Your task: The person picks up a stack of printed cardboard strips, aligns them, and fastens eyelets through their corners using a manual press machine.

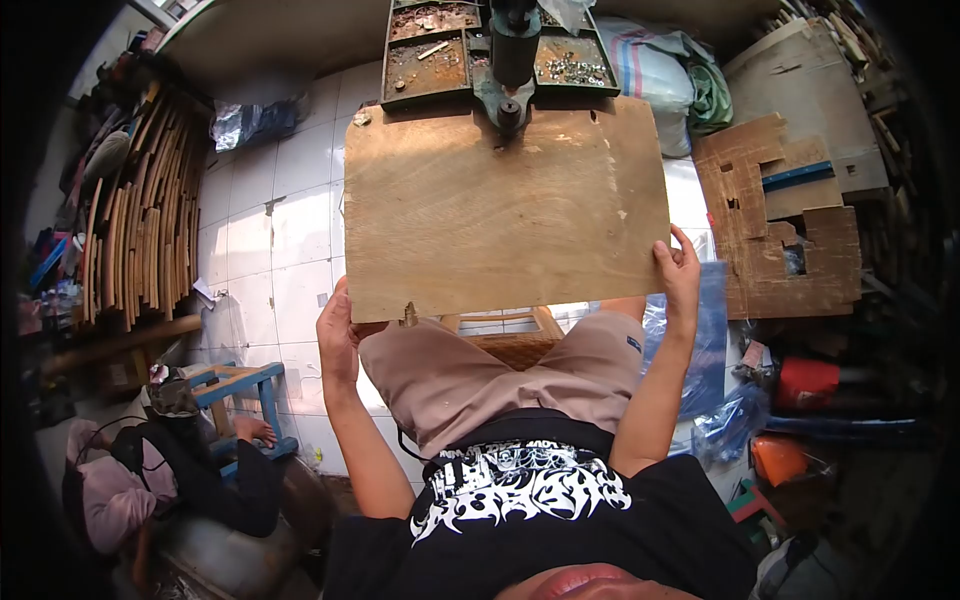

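A large rectangular wooden board (500,215) lies flat over my lap, with its far edge under the dark metal head of a machine (510,105). My left hand (342,325) grips the board's near left corner, its thumb along the edge and other fingers partly hidden beneath. At the right edge, near the lower corner, my right hand (679,268) pinches the board, thumb on top. The board has a chipped notch on its near edge beside my left hand and a small dark hole near the far right corner.
Beyond the board stands a metal tray (428,68) with small parts in compartments. Stacked wooden strips (150,210) are at the left, cut boards (740,215) at the right. Another person (180,470) sits at the lower left near a blue-framed stool (270,385). White sacks (645,75) stand behind.
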The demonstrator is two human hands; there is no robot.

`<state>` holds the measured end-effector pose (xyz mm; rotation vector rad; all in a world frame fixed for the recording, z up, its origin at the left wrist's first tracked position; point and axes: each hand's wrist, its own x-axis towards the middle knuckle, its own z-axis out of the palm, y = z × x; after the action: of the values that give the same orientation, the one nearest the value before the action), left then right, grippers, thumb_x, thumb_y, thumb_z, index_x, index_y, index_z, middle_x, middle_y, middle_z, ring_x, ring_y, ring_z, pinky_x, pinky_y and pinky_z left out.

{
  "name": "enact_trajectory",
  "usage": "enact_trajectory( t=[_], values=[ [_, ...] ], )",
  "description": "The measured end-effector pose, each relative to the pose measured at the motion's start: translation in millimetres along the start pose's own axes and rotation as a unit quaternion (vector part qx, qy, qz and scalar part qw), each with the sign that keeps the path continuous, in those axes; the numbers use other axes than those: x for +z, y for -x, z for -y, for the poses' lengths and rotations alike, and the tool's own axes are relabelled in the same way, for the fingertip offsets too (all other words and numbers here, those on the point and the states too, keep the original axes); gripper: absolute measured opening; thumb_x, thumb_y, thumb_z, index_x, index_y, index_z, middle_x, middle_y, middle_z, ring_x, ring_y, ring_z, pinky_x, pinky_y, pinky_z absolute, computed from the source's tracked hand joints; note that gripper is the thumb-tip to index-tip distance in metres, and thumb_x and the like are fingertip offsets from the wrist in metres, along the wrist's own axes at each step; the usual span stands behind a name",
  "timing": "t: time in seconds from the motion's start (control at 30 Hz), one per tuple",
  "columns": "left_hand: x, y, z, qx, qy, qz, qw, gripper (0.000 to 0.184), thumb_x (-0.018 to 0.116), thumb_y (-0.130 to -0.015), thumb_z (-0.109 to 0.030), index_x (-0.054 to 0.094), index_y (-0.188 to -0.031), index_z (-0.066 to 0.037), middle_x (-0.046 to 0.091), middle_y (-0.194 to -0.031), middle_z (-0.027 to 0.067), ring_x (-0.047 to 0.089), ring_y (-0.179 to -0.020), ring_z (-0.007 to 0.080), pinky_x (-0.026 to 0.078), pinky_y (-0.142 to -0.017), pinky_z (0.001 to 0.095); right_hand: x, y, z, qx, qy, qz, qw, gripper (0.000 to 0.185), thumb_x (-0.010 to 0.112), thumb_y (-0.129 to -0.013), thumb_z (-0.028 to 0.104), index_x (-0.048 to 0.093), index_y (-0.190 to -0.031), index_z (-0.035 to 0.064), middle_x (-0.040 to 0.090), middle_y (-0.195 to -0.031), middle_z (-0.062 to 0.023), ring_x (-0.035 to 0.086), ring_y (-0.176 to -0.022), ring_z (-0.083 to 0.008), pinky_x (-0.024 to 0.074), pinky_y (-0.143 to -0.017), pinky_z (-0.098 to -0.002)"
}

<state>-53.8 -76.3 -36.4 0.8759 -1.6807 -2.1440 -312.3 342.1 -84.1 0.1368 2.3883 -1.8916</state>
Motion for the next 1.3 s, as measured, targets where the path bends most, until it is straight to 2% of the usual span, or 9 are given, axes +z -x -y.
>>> enact_trajectory(
  t=[0.2, 0.43, 0.53, 0.6, 0.7, 0.93, 1.13, 1.23, 1.3],
  values=[
    [-5.8, -7.0, 18.0, -0.011, -0.017, -0.046, 0.999, 0.040, 0.062, -0.097, -0.024, 0.059, -0.125, 0.004, 0.070, -0.105, 0.0090, 0.070, -0.078, 0.0145, 0.061, -0.060, 0.0270, 6.6, 4.2, 6.0, 0.007, -0.024, -0.024, 0.999, 0.050, 0.069, -0.090, 0.008, 0.054, -0.136, -0.0008, 0.069, -0.098, -0.0111, 0.066, -0.089, -0.0127, 0.0529, -0.079, -0.0257],
    [-3.5, 0.9, 12.2, -0.001, -0.008, -0.059, 0.998, 0.036, 0.066, -0.095, -0.029, 0.062, -0.114, 0.002, 0.071, -0.091, 0.0093, 0.070, -0.070, 0.0142, 0.059, -0.059, 0.0261, 10.1, 8.5, 12.1, 0.009, -0.040, -0.011, 0.999, 0.048, 0.067, -0.091, 0.004, 0.052, -0.136, -0.0046, 0.070, -0.105, -0.0139, 0.066, -0.093, -0.0138, 0.0530, -0.084, -0.0270],
    [-2.7, -5.2, 13.9, 0.017, -0.013, -0.070, 0.997, 0.036, 0.066, -0.095, -0.028, 0.061, -0.114, 0.002, 0.071, -0.092, 0.0098, 0.070, -0.071, 0.0144, 0.059, -0.059, 0.0259, 10.4, 0.6, 0.4, 0.017, -0.054, -0.002, 0.998, 0.047, 0.066, -0.091, 0.002, 0.051, -0.135, -0.0057, 0.067, -0.117, -0.0162, 0.065, -0.102, -0.0156, 0.0522, -0.090, -0.0279],
    [-4.4, -7.7, 12.5, 0.001, -0.018, -0.074, 0.997, 0.041, 0.063, -0.096, -0.022, 0.058, -0.126, 0.007, 0.070, -0.102, 0.0125, 0.070, -0.074, 0.0150, 0.060, -0.059, 0.0260, 11.7, -3.5, -6.6, -0.001, -0.083, -0.006, 0.997, 0.047, 0.066, -0.091, 0.002, 0.051, -0.135, -0.0061, 0.060, -0.131, -0.0176, 0.062, -0.112, -0.0179, 0.0504, -0.096, -0.0287],
    [2.7, -4.9, 11.9, 0.009, -0.013, -0.087, 0.996, 0.036, 0.065, -0.096, -0.027, 0.061, -0.115, 0.003, 0.071, -0.093, 0.0101, 0.070, -0.071, 0.0143, 0.059, -0.059, 0.0260, 11.6, -1.6, -1.8, 0.001, -0.073, -0.010, 0.997, 0.046, 0.066, -0.091, 0.001, 0.052, -0.134, -0.0060, 0.054, -0.140, -0.0174, 0.059, -0.119, -0.0192, 0.0488, -0.100, -0.0291],
    [1.1, -5.2, 13.7, 0.009, -0.012, -0.094, 0.995, 0.038, 0.066, -0.096, -0.027, 0.060, -0.118, 0.003, 0.071, -0.094, 0.0102, 0.070, -0.072, 0.0139, 0.059, -0.060, 0.0256, 11.6, 2.8, 5.4, 0.018, -0.054, -0.008, 0.998, 0.045, 0.067, -0.090, 0.001, 0.054, -0.133, -0.0058, 0.059, -0.134, -0.0177, 0.062, -0.107, -0.0149, 0.0512, -0.093, -0.0273],
    [-3.4, -3.6, 17.5, -0.002, -0.012, -0.072, 0.997, 0.034, 0.062, -0.097, -0.019, 0.061, -0.121, 0.005, 0.069, -0.107, 0.0118, 0.069, -0.083, 0.0126, 0.060, -0.059, 0.0248, 8.2, 3.2, -0.2, 0.020, -0.056, -0.022, 0.998, 0.045, 0.068, -0.090, 0.002, 0.055, -0.133, -0.0049, 0.069, -0.110, -0.0146, 0.065, -0.094, -0.0136, 0.0528, -0.085, -0.0262],
    [-3.9, -5.2, 18.5, -0.002, -0.007, -0.063, 0.998, 0.034, 0.061, -0.097, -0.017, 0.060, -0.122, 0.006, 0.067, -0.114, 0.0131, 0.068, -0.092, 0.0132, 0.059, -0.069, 0.0251, 9.6, 1.9, -2.0, 0.002, -0.093, -0.028, 0.995, 0.046, 0.068, -0.090, 0.003, 0.054, -0.134, -0.0042, 0.069, -0.105, -0.0135, 0.066, -0.092, -0.0135, 0.0530, -0.084, -0.0270],
    [-5.2, -6.6, 20.8, 0.013, 0.006, -0.061, 0.998, 0.036, 0.061, -0.097, -0.015, 0.059, -0.125, 0.008, 0.065, -0.120, 0.0134, 0.065, -0.100, 0.0138, 0.055, -0.083, 0.0258, 10.1, 2.5, 3.2, 0.022, -0.070, -0.021, 0.997, 0.047, 0.067, -0.090, 0.001, 0.052, -0.134, -0.0054, 0.066, -0.120, -0.0168, 0.065, -0.101, -0.0150, 0.0517, -0.091, -0.0281]
  ],
)
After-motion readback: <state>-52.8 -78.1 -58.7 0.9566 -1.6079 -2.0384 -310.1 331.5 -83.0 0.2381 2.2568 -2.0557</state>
